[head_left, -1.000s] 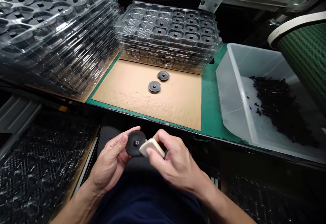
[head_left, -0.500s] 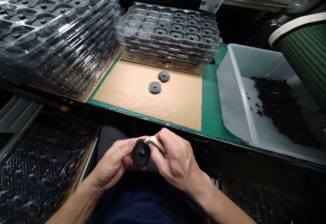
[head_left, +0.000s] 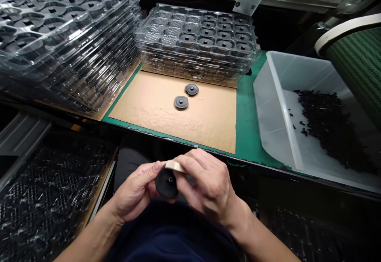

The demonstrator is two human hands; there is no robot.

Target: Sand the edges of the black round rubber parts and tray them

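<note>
While left hand (head_left: 135, 192) pinches black center-posted disc (head_left: 164, 186) by its edge below the benchtop (head_left: 248, 135), right hand (head_left: 208, 182) grips cream block (head_left: 175, 166) at disc's upper rim, two similar discs (head_left: 181, 103) on cardboard sheet (head_left: 205, 125)

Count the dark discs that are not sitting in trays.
3: the farther disc and nearer disc on the cardboard, and the held disc in the left hand. Others could be hidden.

In my left hand (head_left: 135, 190): disc (head_left: 163, 186), before the cardboard (head_left: 205, 123) | on cardboard: two loose discs (head_left: 181, 102) | behind: tray stack (head_left: 196, 57) | at left: second tray stack (head_left: 98, 51) | at right: bin (head_left: 272, 103) with parts (head_left: 330, 129)
</note>
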